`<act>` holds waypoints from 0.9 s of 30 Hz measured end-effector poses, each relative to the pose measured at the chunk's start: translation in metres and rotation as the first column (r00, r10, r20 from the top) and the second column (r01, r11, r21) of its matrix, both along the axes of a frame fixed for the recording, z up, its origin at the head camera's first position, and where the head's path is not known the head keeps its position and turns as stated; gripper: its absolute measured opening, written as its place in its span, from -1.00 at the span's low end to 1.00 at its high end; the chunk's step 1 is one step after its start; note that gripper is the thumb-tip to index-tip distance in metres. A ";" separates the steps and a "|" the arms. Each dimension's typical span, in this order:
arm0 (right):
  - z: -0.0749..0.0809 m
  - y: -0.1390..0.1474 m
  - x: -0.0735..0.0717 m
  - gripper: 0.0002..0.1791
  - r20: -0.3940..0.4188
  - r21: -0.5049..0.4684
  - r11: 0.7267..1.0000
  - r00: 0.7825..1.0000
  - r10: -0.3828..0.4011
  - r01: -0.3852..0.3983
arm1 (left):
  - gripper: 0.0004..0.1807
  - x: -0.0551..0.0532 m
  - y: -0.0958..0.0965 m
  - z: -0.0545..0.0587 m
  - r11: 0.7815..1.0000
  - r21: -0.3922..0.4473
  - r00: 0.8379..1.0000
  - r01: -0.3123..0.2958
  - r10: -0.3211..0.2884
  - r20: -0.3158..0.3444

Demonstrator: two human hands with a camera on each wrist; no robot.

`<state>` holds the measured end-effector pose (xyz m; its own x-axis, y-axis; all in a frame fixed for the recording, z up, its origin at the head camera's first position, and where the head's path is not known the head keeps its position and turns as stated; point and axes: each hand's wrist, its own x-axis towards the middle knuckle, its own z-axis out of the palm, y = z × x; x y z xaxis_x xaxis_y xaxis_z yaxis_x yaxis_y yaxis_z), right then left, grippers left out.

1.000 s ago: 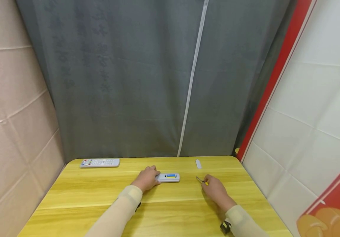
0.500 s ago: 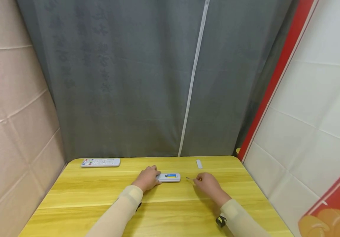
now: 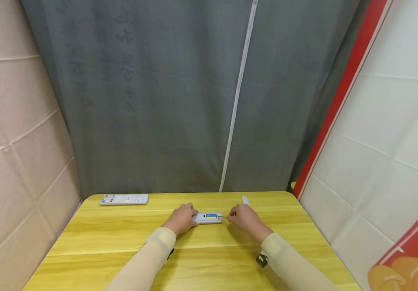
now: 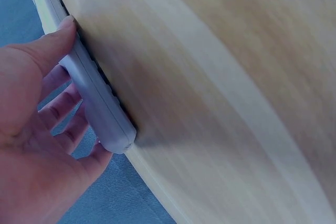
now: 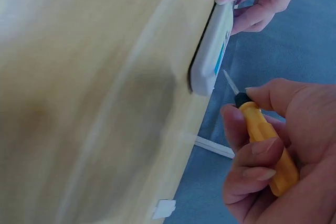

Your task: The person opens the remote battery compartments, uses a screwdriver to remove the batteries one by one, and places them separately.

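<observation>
A grey-white remote control (image 3: 199, 218) lies face down on the wooden table, its battery bay open at the right end with blue-and-yellow batteries (image 3: 211, 216) inside. My left hand (image 4: 47, 103) grips the other end, thumb on the near side and fingers on the far side. In my right hand (image 3: 244, 219) is a small screwdriver with a yellow handle (image 5: 260, 129) and black collar, held between thumb and curled fingers. Its metal tip (image 5: 230, 81) points at the battery end of the remote; whether it touches cannot be told.
A small white battery cover (image 3: 245, 199) lies behind my right hand, partly hidden by it. Another remote (image 3: 124, 199) lies face up at the table's far left. A grey curtain (image 3: 158, 121) hangs behind the table (image 3: 121, 246).
My right hand has moved left with the screwdriver, bringing its tip to the remote's battery end. The left hand and the remote have stayed in place.
</observation>
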<state>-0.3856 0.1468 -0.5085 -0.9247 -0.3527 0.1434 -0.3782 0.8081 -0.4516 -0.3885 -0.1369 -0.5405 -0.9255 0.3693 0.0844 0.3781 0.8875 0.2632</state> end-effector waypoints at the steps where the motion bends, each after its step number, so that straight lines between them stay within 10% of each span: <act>1: 0.001 -0.002 -0.001 -0.82 0.010 0.009 1.000 1.000 0.002 -0.002 | -0.46 0.000 0.000 0.000 1.000 0.001 1.000 0.002 -0.002 -0.002; 17: 0.028 -0.025 -0.029 -0.70 0.078 0.205 0.976 0.995 0.063 -0.078 | -0.44 -0.004 -0.001 -0.003 1.000 -0.013 1.000 -0.008 0.008 0.017; 27: 0.057 -0.058 -0.044 -0.70 0.076 0.533 0.833 0.989 0.124 -0.145 | -0.45 -0.003 0.000 0.000 1.000 -0.007 0.999 -0.011 0.011 0.033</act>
<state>-0.4300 0.0888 -0.4515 -0.8633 -0.4854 -0.1380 -0.4926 0.8700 0.0216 -0.3914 -0.1369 -0.5408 -0.9317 0.3597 0.0516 0.3598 0.8933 0.2695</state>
